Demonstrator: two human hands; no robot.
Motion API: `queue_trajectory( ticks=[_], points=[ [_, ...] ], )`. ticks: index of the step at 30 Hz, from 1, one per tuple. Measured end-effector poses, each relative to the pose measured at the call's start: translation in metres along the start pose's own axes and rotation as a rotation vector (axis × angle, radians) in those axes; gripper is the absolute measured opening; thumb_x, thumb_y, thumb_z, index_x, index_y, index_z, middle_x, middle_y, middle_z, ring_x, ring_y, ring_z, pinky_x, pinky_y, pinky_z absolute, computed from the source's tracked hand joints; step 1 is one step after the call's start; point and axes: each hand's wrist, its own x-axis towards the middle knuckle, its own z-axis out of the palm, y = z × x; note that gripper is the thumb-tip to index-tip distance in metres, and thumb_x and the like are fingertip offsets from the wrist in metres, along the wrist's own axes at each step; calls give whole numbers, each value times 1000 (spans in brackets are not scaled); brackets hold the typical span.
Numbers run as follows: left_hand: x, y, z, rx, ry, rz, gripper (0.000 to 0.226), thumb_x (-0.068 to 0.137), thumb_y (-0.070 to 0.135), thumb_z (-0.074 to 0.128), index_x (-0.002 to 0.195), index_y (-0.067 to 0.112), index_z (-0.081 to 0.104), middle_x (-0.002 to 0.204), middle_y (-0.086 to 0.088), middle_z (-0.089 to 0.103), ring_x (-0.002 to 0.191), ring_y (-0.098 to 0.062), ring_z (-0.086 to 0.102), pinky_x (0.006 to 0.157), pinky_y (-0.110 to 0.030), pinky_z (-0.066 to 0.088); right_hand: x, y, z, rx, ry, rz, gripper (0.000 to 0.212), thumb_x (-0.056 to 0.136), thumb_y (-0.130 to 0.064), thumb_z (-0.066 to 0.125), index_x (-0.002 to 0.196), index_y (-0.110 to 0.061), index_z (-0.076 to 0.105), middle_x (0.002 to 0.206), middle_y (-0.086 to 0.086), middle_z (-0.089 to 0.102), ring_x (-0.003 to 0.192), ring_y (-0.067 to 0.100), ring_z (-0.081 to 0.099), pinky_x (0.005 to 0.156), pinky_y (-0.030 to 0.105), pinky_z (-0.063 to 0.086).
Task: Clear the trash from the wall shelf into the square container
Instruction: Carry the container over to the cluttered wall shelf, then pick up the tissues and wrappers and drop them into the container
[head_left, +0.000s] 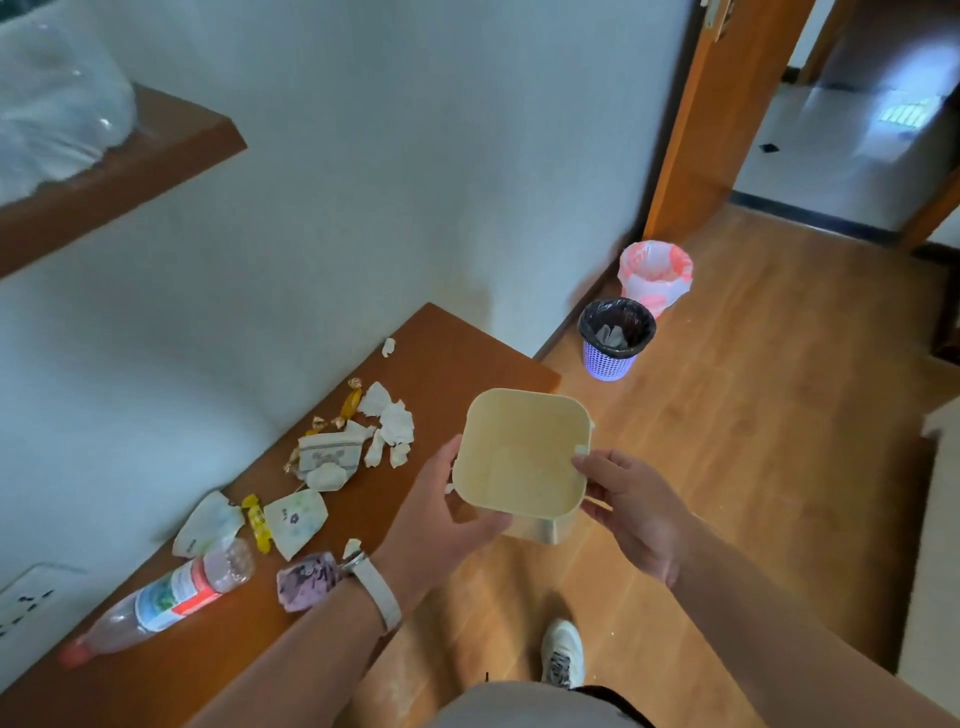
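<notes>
Both hands are on the square container (519, 452). The left hand (447, 514) curls its fingers round the left wall and under the base, and the right hand (628, 504) pinches the right rim, thumb on top. The container hangs in the air just off the front edge of the wall shelf (447, 364), toward its right end. Its mouth faces up and, as far as I can see, there's nothing in it.

All the trash sits on the shelf. Crumpled tissues (392, 421) and gold candy wrappers (350, 402) lie mid-shelf near the wall, with white packets (296, 519) and a yellow wrapper (256, 519) further left. A purple wad (306, 579) sits right at the front edge by the left wrist, and a plastic bottle (166, 597) lies on its side toward the left end.

Here's the danger as I read it: with both hands busy, neither is free to pick. Release one and the container may tip in a one-sided grip. Sweep instead, and light tissues can miss the mouth and drop between shelf edge and rim. The bottle can roll off the front, and it looks long for this container, so it may lever out. The left forearm could also nudge the purple wad over the edge.
</notes>
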Motion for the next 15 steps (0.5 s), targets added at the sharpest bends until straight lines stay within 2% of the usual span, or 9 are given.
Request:
queue_trajectory(
  ticks=[4, 7, 10, 12, 15],
  points=[
    [21, 5, 15, 2, 4, -15, 93, 66, 59, 80, 143, 42, 29, 132, 28, 45, 122, 5, 44, 97, -22, 43, 21, -8, -15, 7, -7, 21, 3, 97, -16, 65, 95, -13, 65, 86, 2, 70, 84, 17, 61, 87, 34, 46],
    [30, 9, 20, -15, 8, -18, 85, 70, 46, 83, 139, 46, 32, 128, 32, 47, 119, 12, 44, 91, -16, 43, 30, -9, -21, 22, 19, 15, 6, 96, -14, 65, 91, -13, 64, 82, 0, 70, 78, 15, 62, 77, 29, 47],
    [41, 12, 24, -36, -39, -20, 86, 72, 40, 84, 142, 39, 33, 130, 26, 49, 118, 10, 47, 91, -14, 47, 33, -8, -28, 37, 40, 10, 10, 97, -15, 65, 87, -16, 63, 84, 0, 71, 79, 15, 63, 73, 28, 46],
    [49, 11, 26, -48, -80, -11, 84, 74, 32, 84, 142, 34, 35, 130, 22, 50, 115, 11, 49, 84, -7, 46, 36, -6, -34, 39, 66, 12, 8, 96, -17, 66, 89, -15, 63, 91, 3, 70, 85, 18, 62, 74, 29, 45],
    [58, 6, 28, -34, -127, 5, 83, 75, 30, 83, 143, 30, 34, 130, 21, 49, 115, 12, 49, 83, -4, 44, 38, 1, -39, 26, 102, 14, 7, 95, -18, 68, 92, -14, 63, 97, 7, 68, 87, 19, 59, 76, 30, 45]
  ],
)
